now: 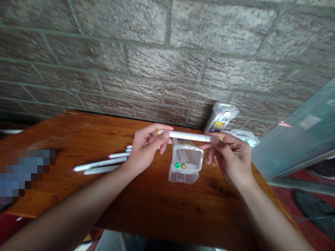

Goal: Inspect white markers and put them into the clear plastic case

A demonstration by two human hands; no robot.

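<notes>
A white marker with yellow ends is held level above the table, one end in each hand. My left hand pinches its left end between thumb and fingers. At the right end, the thumb and fingers of my right hand are closed on it. Below and between the hands lies an open clear plastic case, holding a green-ended marker and a tan-ended marker. Several loose white markers lie on the table left of the case, partly hidden behind my left hand and forearm.
The wooden table stands against a brick wall. A clear case with a yellow label stands upright by the wall, with another clear case beside it. A translucent panel rises at the right.
</notes>
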